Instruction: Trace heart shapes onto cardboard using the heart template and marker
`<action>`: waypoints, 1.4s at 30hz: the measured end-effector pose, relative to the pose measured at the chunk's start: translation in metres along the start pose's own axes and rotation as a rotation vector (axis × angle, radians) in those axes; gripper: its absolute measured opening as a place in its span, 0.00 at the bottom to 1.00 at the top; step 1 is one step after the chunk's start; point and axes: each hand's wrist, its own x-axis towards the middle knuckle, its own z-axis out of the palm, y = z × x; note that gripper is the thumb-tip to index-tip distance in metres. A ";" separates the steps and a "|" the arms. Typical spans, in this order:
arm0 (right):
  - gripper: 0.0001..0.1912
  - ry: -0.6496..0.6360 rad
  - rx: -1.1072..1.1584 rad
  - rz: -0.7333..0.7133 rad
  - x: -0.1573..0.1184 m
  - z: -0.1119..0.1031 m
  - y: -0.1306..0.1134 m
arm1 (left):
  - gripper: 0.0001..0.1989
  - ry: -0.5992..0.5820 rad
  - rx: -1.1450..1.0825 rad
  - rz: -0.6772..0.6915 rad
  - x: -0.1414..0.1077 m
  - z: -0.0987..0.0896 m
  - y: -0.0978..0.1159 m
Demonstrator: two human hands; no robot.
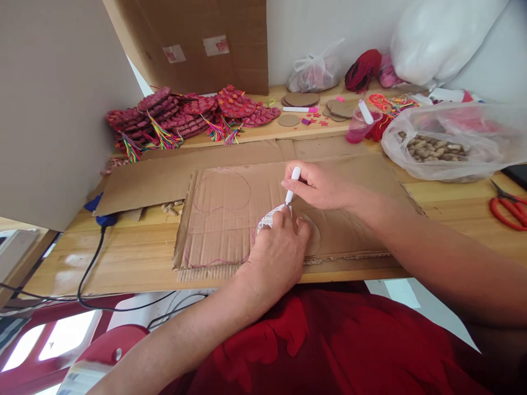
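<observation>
My right hand [319, 185] is closed around a white marker pen [293, 184], its tip pointing down at the upper edge of a round template [268, 218] with printed lettering on one part. My left hand [280, 249] presses on that template with fingers spread, hiding much of it. Beneath both lies a sheet of brown cardboard [222, 230]. A faint reddish outline of a circle [222, 189] shows at its upper left, and a curved line runs along its lower left.
Red, tasselled decorations [177, 118] are piled at the back left. Cardboard discs [302, 99], a pink cup [357, 129] and a plastic bag of peanuts [436, 148] stand along the back. Red-handled scissors [510, 208] lie at right. A black cable [93, 263] hangs off the left side.
</observation>
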 end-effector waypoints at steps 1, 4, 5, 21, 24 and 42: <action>0.10 0.009 0.007 -0.002 0.000 0.001 0.000 | 0.22 -0.009 0.001 0.000 0.000 -0.001 0.000; 0.10 0.025 0.022 -0.009 0.001 0.004 -0.001 | 0.23 -0.034 0.003 0.005 0.001 -0.002 -0.001; 0.10 0.025 0.025 -0.010 0.000 0.004 0.000 | 0.23 -0.036 0.001 0.005 0.001 -0.002 -0.001; 0.10 0.056 0.059 0.001 -0.015 -0.001 0.007 | 0.21 -0.041 0.009 0.016 -0.001 -0.002 -0.003; 0.11 0.058 0.039 0.010 -0.027 -0.005 0.008 | 0.22 -0.055 0.017 0.022 -0.001 -0.002 -0.003; 0.10 0.071 0.004 0.049 -0.054 -0.015 0.005 | 0.23 -0.083 0.019 0.036 0.000 -0.002 -0.005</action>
